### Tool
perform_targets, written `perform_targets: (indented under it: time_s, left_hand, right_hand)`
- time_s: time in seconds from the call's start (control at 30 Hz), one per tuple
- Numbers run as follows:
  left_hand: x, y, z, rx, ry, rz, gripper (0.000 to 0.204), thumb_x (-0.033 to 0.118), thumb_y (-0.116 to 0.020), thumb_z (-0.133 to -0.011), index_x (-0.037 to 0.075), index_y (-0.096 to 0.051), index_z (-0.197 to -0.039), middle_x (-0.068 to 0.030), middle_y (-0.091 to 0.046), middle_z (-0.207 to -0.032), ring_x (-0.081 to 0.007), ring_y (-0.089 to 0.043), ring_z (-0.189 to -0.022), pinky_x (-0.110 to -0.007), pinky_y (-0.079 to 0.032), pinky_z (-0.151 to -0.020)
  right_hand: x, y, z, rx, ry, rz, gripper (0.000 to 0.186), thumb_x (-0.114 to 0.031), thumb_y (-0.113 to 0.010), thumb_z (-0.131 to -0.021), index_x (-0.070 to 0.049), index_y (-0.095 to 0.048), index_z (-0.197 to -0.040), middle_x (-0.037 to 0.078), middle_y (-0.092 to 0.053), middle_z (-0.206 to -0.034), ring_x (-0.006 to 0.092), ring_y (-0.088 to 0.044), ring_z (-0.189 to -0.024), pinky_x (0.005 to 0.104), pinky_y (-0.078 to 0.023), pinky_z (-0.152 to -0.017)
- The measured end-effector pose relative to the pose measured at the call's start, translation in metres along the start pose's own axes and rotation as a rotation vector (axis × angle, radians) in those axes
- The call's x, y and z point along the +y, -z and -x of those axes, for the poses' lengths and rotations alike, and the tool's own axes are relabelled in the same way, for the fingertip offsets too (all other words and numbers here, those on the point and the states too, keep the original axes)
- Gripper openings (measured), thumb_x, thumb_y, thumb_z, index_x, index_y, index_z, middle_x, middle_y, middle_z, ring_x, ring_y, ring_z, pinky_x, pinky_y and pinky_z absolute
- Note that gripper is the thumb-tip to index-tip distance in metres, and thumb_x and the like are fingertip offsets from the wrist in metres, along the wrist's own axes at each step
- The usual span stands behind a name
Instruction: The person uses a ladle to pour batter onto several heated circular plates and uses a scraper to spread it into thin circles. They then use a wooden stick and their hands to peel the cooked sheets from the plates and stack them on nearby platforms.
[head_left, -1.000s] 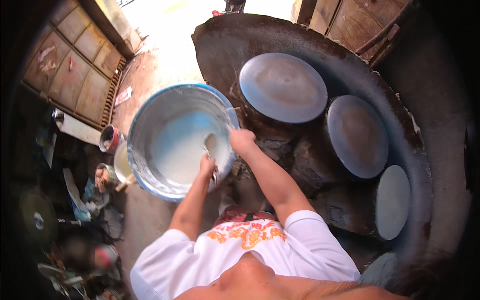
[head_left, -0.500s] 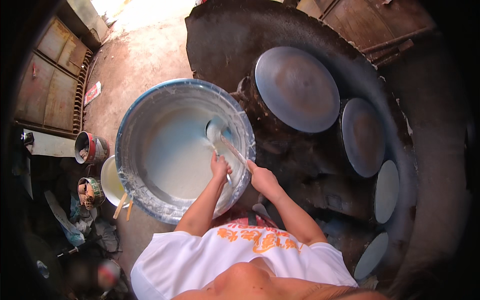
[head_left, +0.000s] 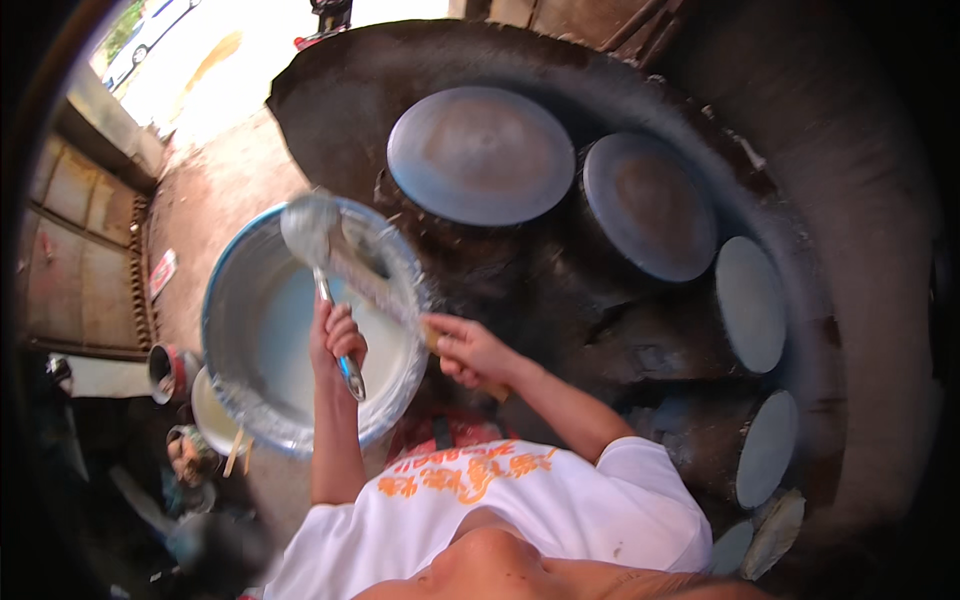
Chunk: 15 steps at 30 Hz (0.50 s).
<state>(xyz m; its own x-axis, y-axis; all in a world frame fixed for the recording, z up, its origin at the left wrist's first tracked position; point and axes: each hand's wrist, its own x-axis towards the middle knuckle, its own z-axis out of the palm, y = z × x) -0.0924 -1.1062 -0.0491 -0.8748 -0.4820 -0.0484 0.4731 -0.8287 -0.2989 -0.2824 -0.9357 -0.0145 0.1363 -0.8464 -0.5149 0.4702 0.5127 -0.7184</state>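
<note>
Over the middle of a blue-rimmed tub (head_left: pixel 240 310), the left hand (head_left: pixel 335 338) is curled closed round the handle of a metal ladle (head_left: pixel 306 232), whose blurred bowl points to the tub's twelve o'clock. The right hand (head_left: pixel 470 350), just outside the rim at three o'clock, has its fingers wrapped round a wooden-handled tool (head_left: pixel 372 287); its long end reaches in toward eleven, and blur hides whether it meets the ladle. Pale liquid (head_left: pixel 288 345) lies in the tub below.

Taking that tub as the clock's centre, a large round plate (head_left: pixel 480 155) sits between one and two, a second plate (head_left: pixel 650 205) just past two, a pale-topped disc (head_left: pixel 750 305) at three and another pale disc (head_left: pixel 767 450) between three and four. A dark curved surface (head_left: pixel 350 95) sweeps round behind them. Near half past seven stand a pale basin (head_left: pixel 205 415) and a tin (head_left: pixel 187 455), with a red bucket (head_left: pixel 178 372) past eight. A rusty panelled door (head_left: pixel 85 275) is between nine and ten.
</note>
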Motion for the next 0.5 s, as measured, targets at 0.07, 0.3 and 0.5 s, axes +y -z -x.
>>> perform_targets:
  time_s: [0.07, 0.3, 0.5]
  left_hand:
    - [-0.024, -0.073, 0.007, -0.02, 0.038, -0.096, 0.032, 0.029, -0.036, -0.102, 0.007, -0.045, -0.08, 0.0018, -0.03, -0.056, -0.0071, -0.032, -0.041, -0.02, -0.028, -0.032]
    - [-0.045, -0.263, -0.006, -0.535, 0.13, -0.419, 0.036, 0.026, -0.036, -0.101, 0.008, -0.034, -0.071, 0.002, -0.032, -0.05, -0.0059, -0.031, -0.033, -0.019, -0.031, -0.029]
    - [0.005, -0.227, 0.042, -0.412, 0.059, -0.435, 0.034, 0.031, -0.037, -0.101, 0.008, -0.04, -0.076, 0.004, -0.036, -0.056, -0.0059, -0.037, -0.037, -0.022, -0.035, -0.031]
  right_hand:
    - [-0.017, -0.008, 0.011, -0.133, 0.058, -0.237, 0.047, -0.013, -0.04, -0.098, -0.024, -0.033, -0.143, 0.001, -0.044, -0.062, 0.0055, -0.034, -0.043, 0.0188, -0.03, -0.037]
    - [-0.155, -0.089, 0.047, -0.35, 0.508, -0.125, 0.047, -0.018, -0.04, -0.099, -0.025, -0.033, -0.144, 0.003, -0.042, -0.059, 0.0062, -0.03, -0.04, 0.0197, -0.026, -0.034]
    - [-0.078, -0.089, 0.007, -0.288, 0.54, -0.081, 0.051, -0.025, -0.051, -0.095, -0.02, -0.035, -0.143, 0.007, -0.045, -0.053, 0.0099, -0.039, -0.037, 0.0259, -0.031, -0.034]
